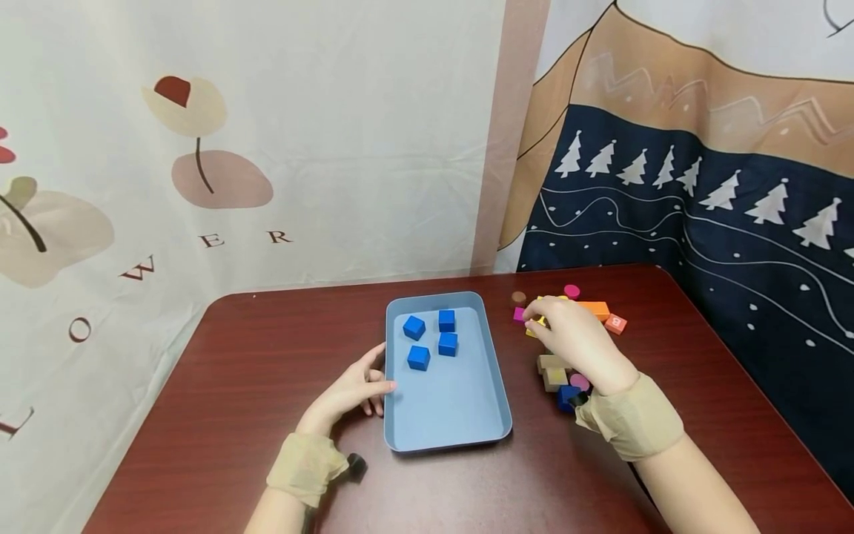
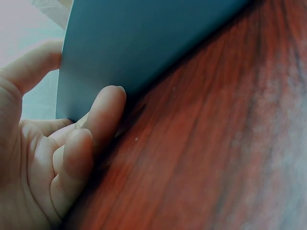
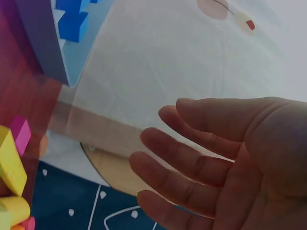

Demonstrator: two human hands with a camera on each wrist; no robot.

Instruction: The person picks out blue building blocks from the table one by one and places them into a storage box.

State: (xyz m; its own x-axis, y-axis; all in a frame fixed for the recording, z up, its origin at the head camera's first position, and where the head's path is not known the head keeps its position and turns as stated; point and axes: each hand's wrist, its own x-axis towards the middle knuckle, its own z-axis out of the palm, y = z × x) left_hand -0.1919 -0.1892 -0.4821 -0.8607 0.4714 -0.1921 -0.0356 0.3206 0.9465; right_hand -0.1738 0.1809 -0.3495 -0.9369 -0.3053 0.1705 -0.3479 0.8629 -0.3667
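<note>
A blue tray (image 1: 454, 408) lies on the table with several blue cubes (image 1: 418, 358) in its far half. At its left side my left hand (image 1: 350, 386) holds the wall, thumb over the rim and fingers low against the outside. The left wrist view shows those fingers (image 2: 106, 112) bent beside the tray wall. Above a loose group of coloured blocks, right of the tray, hovers my right hand (image 1: 577, 337). Its fingers (image 3: 177, 153) are loosely bent with nothing between them. Below it are a yellow block (image 3: 12, 163) and a magenta block (image 3: 20, 135), partly hidden by the hand in the head view.
An orange block (image 1: 594, 311) and a red-orange block (image 1: 615, 324) lie beyond the right hand. Wooden blocks (image 1: 555, 380), a pink round piece (image 1: 580, 382) and a dark blue block (image 1: 567, 399) sit nearer. Printed curtains hang behind the table (image 1: 267, 371).
</note>
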